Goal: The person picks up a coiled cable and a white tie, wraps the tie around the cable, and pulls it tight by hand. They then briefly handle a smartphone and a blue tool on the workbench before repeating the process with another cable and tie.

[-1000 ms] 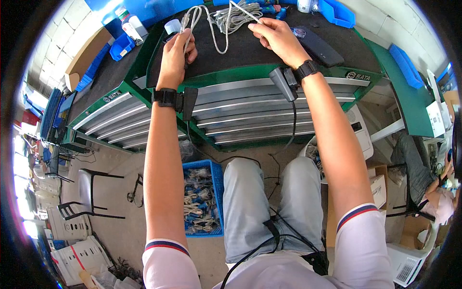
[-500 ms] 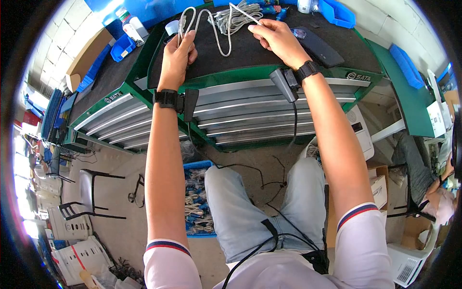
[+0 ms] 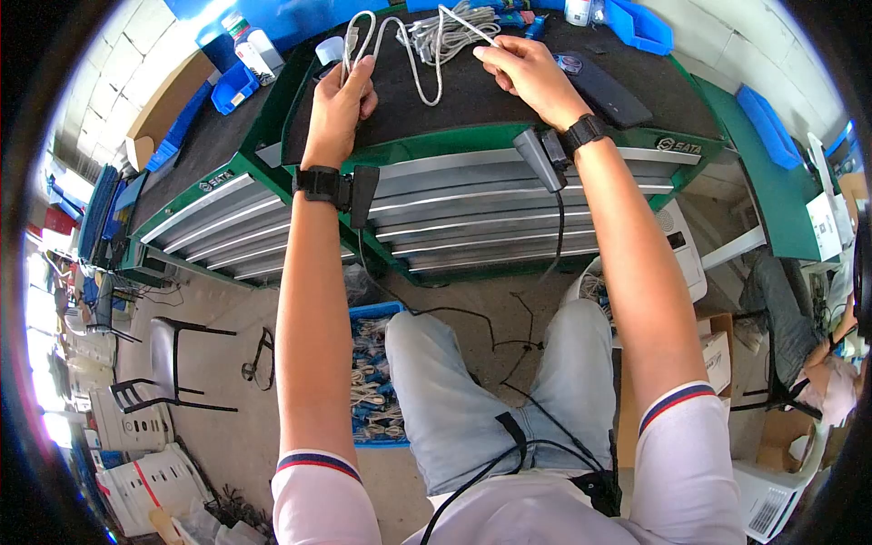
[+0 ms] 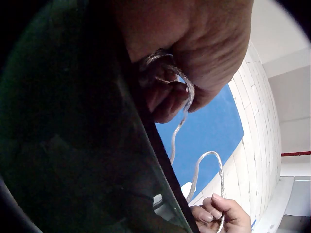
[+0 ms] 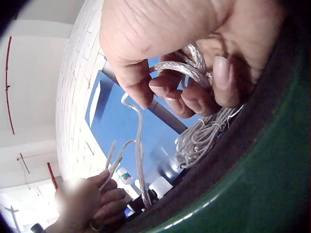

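Left hand (image 3: pixel 338 113) grips braided cable (image 5: pixel 139 155) at 11 o'clock; right hand (image 3: pixel 538 78), well apart, grips it at 1. Slack sags between. Advised: light hold, even slack, clear of cable bundle (image 3: pixel 457 32) at 12.

A dark flat object (image 3: pixel 610 94) lies on the tabletop (image 3: pixel 481 95), a blue bin (image 3: pixel 639 27) beyond it. At left, a smaller bin (image 3: pixel 234 89) sits near a bottle (image 3: pixel 243 38); a black chair (image 3: pixel 164 361) stands lower down.
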`<state>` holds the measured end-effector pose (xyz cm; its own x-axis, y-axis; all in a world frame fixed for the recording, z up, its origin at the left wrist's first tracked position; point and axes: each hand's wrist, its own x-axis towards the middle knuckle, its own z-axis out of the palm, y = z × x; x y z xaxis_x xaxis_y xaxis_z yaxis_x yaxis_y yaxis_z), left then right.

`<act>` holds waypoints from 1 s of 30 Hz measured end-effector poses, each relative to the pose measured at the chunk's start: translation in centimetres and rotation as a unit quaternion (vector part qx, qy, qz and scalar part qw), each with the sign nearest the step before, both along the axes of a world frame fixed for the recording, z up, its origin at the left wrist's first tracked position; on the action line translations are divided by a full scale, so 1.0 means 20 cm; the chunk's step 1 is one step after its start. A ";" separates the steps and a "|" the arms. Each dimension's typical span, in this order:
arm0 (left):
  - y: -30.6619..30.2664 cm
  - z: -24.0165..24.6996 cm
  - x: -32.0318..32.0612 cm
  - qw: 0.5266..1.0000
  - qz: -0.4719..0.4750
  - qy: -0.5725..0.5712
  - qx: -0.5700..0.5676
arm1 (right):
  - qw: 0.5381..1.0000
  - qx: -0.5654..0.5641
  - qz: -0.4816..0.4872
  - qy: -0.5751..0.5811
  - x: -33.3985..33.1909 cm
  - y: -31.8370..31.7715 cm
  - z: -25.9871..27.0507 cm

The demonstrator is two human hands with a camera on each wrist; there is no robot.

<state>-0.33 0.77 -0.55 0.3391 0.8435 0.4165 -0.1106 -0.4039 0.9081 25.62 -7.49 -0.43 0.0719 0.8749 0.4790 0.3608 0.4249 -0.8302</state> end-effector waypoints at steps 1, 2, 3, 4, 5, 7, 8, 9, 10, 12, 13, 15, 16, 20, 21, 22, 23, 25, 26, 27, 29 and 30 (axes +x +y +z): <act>0.00 0.00 0.01 1.000 -0.002 -0.003 -0.006 | 1.000 -0.001 -0.002 0.000 0.00 0.00 0.00; -0.01 0.01 0.01 1.000 0.003 0.004 -0.006 | 1.000 0.004 0.012 0.015 0.00 0.00 -0.01; -0.01 0.01 0.01 1.000 0.003 0.003 -0.006 | 0.999 0.009 0.028 0.031 -0.01 0.01 -0.01; -0.01 0.01 0.01 1.000 -0.001 0.003 -0.003 | 0.999 0.009 0.030 0.030 0.00 0.01 -0.01; -0.01 0.01 0.01 1.000 -0.005 0.004 0.001 | 1.000 -0.003 0.021 0.011 0.00 0.01 -0.01; 0.00 0.01 0.01 1.000 -0.003 0.005 -0.003 | 1.000 -0.016 0.011 -0.008 0.00 0.01 -0.01; 0.01 0.00 0.01 1.000 -0.005 0.002 -0.006 | 1.000 -0.012 0.018 0.003 0.00 0.01 -0.01; 0.02 -0.01 0.01 1.000 -0.005 -0.002 -0.009 | 1.000 -0.007 0.027 0.013 0.00 0.00 -0.01; 0.01 0.00 0.01 1.000 -0.005 -0.002 -0.009 | 1.000 -0.008 0.027 0.012 0.00 0.00 -0.01; -0.01 0.00 0.01 1.000 -0.006 0.002 -0.005 | 1.000 -0.022 0.017 -0.004 0.00 0.01 -0.01; -0.01 0.00 0.00 1.000 -0.006 0.003 -0.005 | 1.000 -0.022 0.017 -0.003 0.00 0.01 -0.01; 0.00 0.00 0.01 1.000 -0.006 -0.001 -0.001 | 1.000 0.002 0.019 0.023 0.00 0.02 -0.01; 0.00 0.01 0.01 1.000 -0.009 -0.005 -0.007 | 1.000 0.002 0.018 0.022 0.01 0.01 -0.01; -0.01 0.00 0.00 1.000 -0.008 -0.003 -0.011 | 1.000 -0.001 0.014 0.017 -0.02 0.00 0.00; 0.00 0.00 0.00 1.000 -0.008 -0.001 -0.010 | 1.000 -0.003 0.013 0.019 -0.01 -0.01 0.01; 0.00 0.01 0.01 1.000 -0.008 0.001 -0.009 | 1.000 -0.002 0.010 0.018 0.00 -0.01 0.01; 0.00 0.02 0.02 1.000 -0.009 -0.001 -0.008 | 1.000 0.002 0.014 0.022 -0.01 -0.01 0.00; -0.01 0.01 0.00 1.000 -0.015 -0.005 -0.002 | 0.999 0.003 0.024 0.026 -0.02 0.00 0.00; -0.01 0.00 -0.01 1.000 -0.013 -0.005 -0.004 | 1.000 -0.007 0.021 0.018 -0.03 0.00 0.00; -0.01 0.00 -0.01 1.000 -0.011 -0.006 -0.003 | 1.000 -0.016 0.017 0.009 -0.02 -0.01 0.00; 0.00 0.01 0.02 1.000 -0.013 -0.009 0.001 | 1.000 -0.022 0.009 -0.001 0.00 -0.01 0.01; -0.01 0.01 0.02 1.000 -0.013 -0.008 -0.002 | 1.000 -0.008 0.014 0.011 0.00 -0.01 0.01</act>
